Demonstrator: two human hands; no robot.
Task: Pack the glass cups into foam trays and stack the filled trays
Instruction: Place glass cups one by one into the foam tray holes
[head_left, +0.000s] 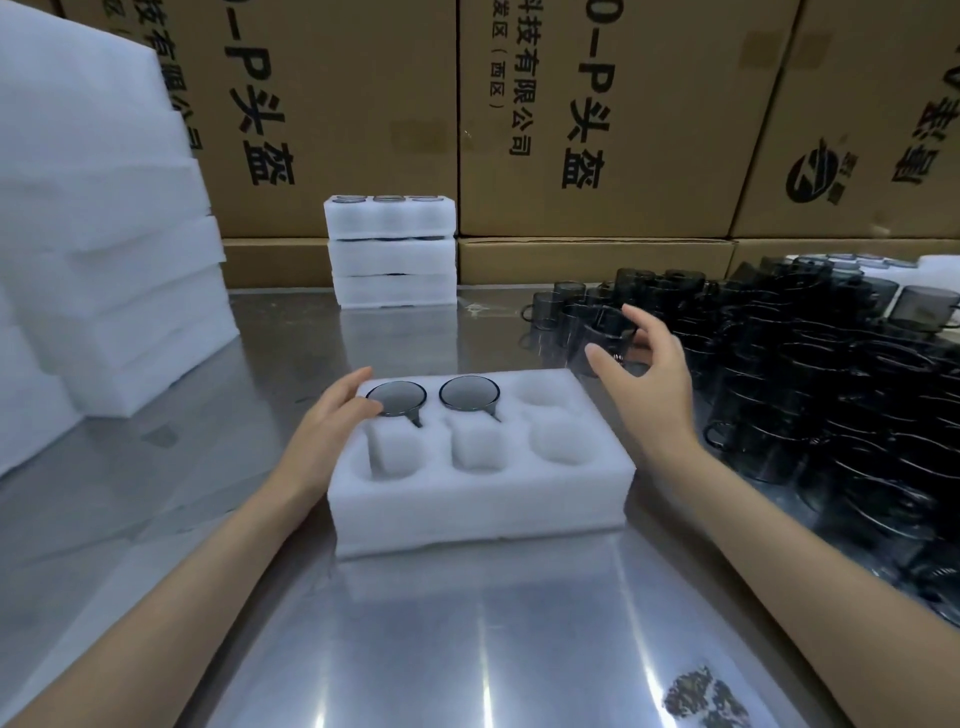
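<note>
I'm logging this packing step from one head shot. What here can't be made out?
- Right hand: blurred while reaching at the loose cups; whether its fingers touch one can't be told.
- Loose cup count: dark glass overlaps and the right edge cuts the pile.
- Stacked trays: only the top rims show; the foam walls hide the lower contents.
- Blank foam: cut off by the left edge.

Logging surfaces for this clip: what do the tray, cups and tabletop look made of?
Tray: white soft foam, matte, fuzzy cut edges. Cups: smoky grey glass, see-through and glossy. Tabletop: apparently brushed stainless steel, with streaky reflections.
</note>
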